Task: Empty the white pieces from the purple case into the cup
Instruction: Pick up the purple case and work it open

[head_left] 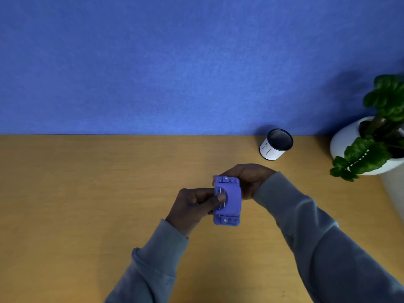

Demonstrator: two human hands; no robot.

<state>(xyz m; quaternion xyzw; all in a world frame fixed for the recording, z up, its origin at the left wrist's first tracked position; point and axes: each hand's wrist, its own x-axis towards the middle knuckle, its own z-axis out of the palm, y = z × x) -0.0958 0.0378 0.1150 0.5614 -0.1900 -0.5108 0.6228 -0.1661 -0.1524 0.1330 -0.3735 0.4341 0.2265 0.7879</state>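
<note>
The purple case (231, 201) is a small rounded box with metal pins and screws on its face, held above the wooden table near its middle. My right hand (249, 181) wraps around it from behind and from the right. From the left, my left hand (194, 205) grips it, thumb pressed on the front by the metal pins. The case looks closed, and no white pieces are visible. The cup (276, 145), white with a dark inside and a letter N on its side, stands upright at the back right of the table, apart from both hands.
A potted green plant in a white pot (349, 145) stands at the table's right edge, right of the cup. A blue wall (175, 62) rises behind the wooden table (87, 193).
</note>
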